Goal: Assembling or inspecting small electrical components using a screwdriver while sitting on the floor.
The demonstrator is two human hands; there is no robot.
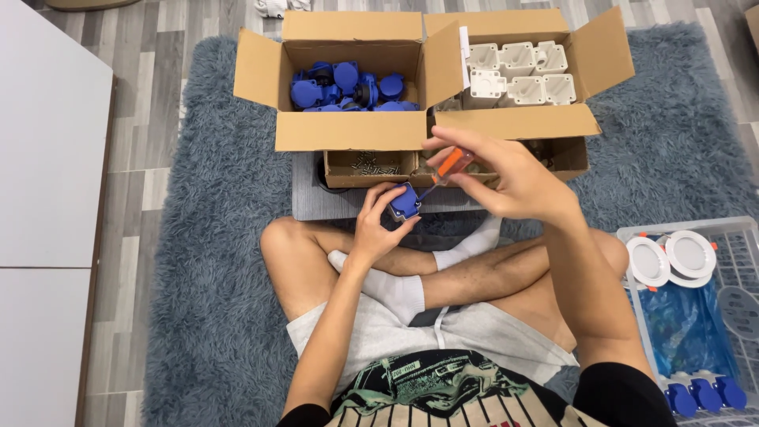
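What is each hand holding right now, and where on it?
Left hand cups a small blue plastic part around its sides. Right hand holds a screwdriver by its orange handle, tip at the part.

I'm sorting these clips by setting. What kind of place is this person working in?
Probably a room at home used for piecework, not a factory: the person sits cross-legged on a shaggy blue-grey rug over wood-look flooring, with cardboard boxes of blue parts and white parts set on the floor in front.
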